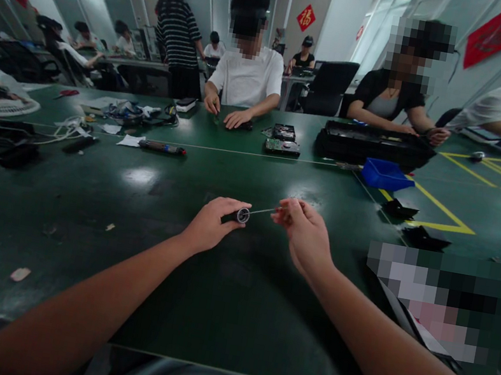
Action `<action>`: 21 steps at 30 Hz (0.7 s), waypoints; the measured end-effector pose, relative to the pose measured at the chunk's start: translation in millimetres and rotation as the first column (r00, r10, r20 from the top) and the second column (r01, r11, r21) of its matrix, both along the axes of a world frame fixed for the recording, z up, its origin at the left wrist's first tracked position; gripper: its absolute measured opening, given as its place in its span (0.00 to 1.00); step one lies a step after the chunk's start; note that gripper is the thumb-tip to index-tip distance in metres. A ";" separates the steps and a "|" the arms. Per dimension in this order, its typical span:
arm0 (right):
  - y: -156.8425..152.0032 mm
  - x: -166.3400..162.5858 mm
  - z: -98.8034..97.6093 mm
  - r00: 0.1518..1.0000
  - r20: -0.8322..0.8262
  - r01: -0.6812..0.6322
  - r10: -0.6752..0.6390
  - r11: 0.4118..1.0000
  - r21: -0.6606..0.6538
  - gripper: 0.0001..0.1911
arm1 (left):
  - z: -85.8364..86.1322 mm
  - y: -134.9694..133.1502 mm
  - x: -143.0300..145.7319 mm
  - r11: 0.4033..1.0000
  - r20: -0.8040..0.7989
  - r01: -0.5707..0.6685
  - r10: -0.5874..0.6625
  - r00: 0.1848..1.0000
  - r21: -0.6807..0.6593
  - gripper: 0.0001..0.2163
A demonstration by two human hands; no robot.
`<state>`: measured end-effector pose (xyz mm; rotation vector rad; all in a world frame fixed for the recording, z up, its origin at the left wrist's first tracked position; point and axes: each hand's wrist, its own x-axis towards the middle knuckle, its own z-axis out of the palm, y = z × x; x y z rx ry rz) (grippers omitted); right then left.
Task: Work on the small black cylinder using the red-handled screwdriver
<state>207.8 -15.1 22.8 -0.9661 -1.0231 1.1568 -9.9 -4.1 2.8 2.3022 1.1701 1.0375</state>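
Observation:
Between the thumb and fingers of my left hand (211, 226) sits a small dark cylindrical piece with a round silvery open end (243, 215) facing me. My right hand (307, 233) is closed in a pinch on a thin metal rod (262, 211). The rod slants down to the left, and its far tip reaches the rim of the round end; whether it goes inside I cannot tell. Both hands are raised over the green table (219, 311). The rod's other end is hidden by my right fingers.
A screwdriver-like tool (163, 147) lies ahead on the left, beyond it a heap of cables (131, 111). Hard drives (281, 147) and a long black casing (376, 148) lie across the table. A blue bin (387, 175) stands right. A person in white (246, 73) works opposite.

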 end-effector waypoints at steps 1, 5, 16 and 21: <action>2.4 0.8 -1.3 0.996 -0.077 -0.040 0.033 0.995 -0.088 0.14 | 0.5 0.6 -0.3 1.000 -0.015 0.002 -0.002 1.000 0.001 0.20; 7.7 3.9 -4.1 0.988 -0.142 -0.091 0.066 0.980 -0.178 0.16 | 0.1 2.5 -1.4 1.000 -0.065 -0.009 0.008 0.998 -0.014 0.20; -3.2 3.2 2.3 0.926 0.349 0.065 -0.142 0.973 0.222 0.13 | 0.5 0.9 -1.7 0.999 -0.108 -0.035 0.034 0.994 -0.009 0.19; -11.1 1.1 8.3 0.866 0.470 0.031 -0.172 0.956 0.292 0.12 | 1.1 0.8 0.5 0.999 -0.153 -0.032 0.034 0.988 0.016 0.20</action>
